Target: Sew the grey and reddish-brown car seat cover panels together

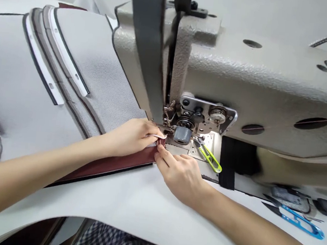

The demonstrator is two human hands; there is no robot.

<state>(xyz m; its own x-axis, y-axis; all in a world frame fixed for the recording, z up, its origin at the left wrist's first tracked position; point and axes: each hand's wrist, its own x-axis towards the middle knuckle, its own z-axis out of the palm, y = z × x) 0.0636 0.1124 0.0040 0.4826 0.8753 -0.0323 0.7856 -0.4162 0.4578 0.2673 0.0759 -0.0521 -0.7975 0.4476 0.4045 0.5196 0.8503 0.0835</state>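
Note:
Beside the needle area of a beige sewing machine (244, 80), my left hand (131, 136) pinches the edge of a grey fabric cover (108, 89) with dark red trim (118, 164). A white strip shows between its thumb and fingers. My right hand (181, 173) meets it from the right, its fingertips closed on the end of the dark red trim. The presser foot and needle are mostly hidden behind the fingers and machine parts.
Yellow-green thread snips (210, 158) lie on the machine bed just right of the hands. Blue snips (301, 223) rest on the white table (143, 202) at the right. A dark grey strap (149, 39) hangs down before the machine head.

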